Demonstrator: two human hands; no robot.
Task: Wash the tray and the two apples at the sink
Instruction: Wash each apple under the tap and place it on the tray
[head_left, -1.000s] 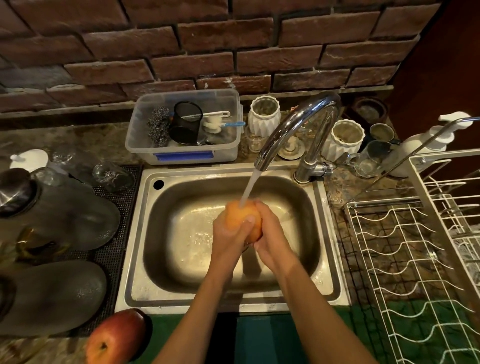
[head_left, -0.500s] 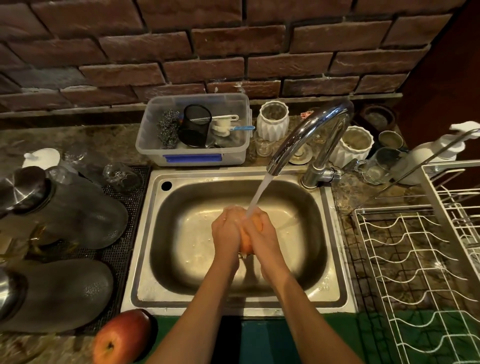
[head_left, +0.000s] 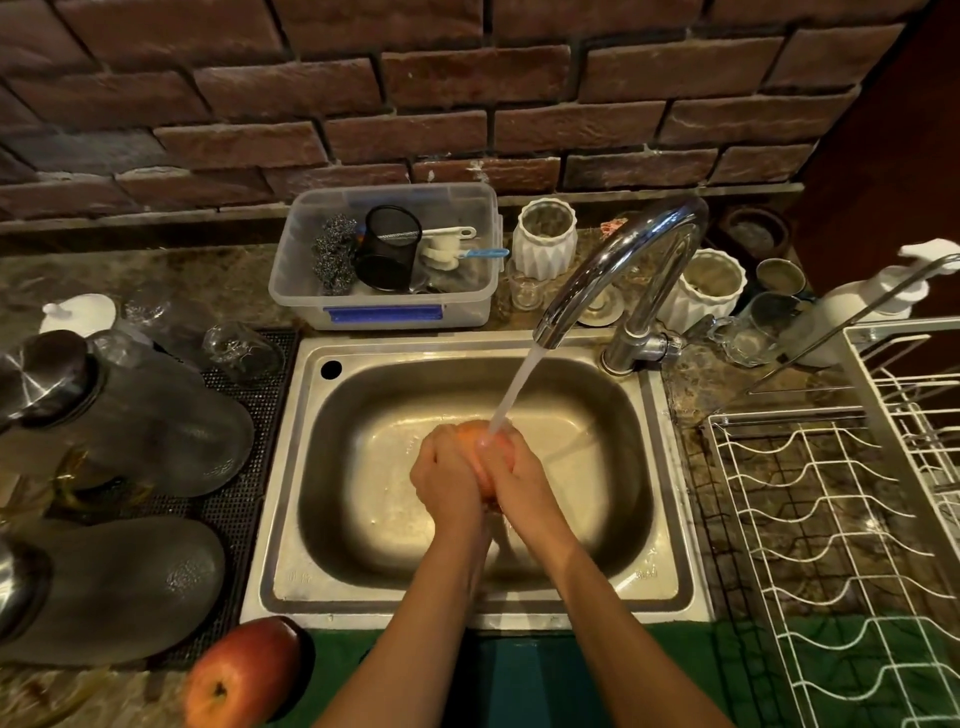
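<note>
Behind everything runs a red brick wall, and below it the stone bench carries a steel sink at its middle. Right of the sink stands a white wire dish rack; left of it two large dark glass jars lie on a black mat. At the back, touching the sink's far rim, sits a clear plastic tub with scouring pads and a mesh cup inside. A chrome faucet arches over the basin, and its stream of water falls onto an apple held above the middle of the basin. Both hands are wrapped around this apple: the left hand cups its left side with curled fingers, the right hand clasps its right side. A second apple, red and yellow, rests on the bench at the sink's near left corner, stem pit facing up.
</note>
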